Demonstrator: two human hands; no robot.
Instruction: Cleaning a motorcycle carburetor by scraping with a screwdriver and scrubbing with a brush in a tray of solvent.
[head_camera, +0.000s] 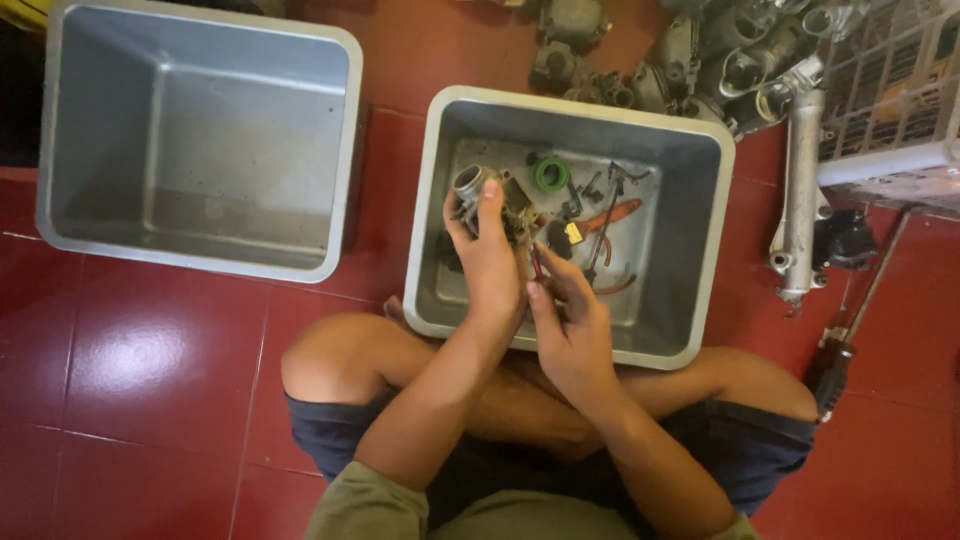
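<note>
My left hand grips a grey metal carburettor body and holds it over a grey plastic tub. My right hand sits just beside it, pinching a thin red-handled tool whose tip points at the part. In the tub lie a green ring, an orange-handled tool, a small yellow piece and several small dark parts. I sit cross-legged on the floor with the tub against my knees.
A second, larger grey tub stands at the left on the red tiled floor. Metal engine parts are heaped at the back. A long metal tube, a screwdriver and a white wire basket are at the right.
</note>
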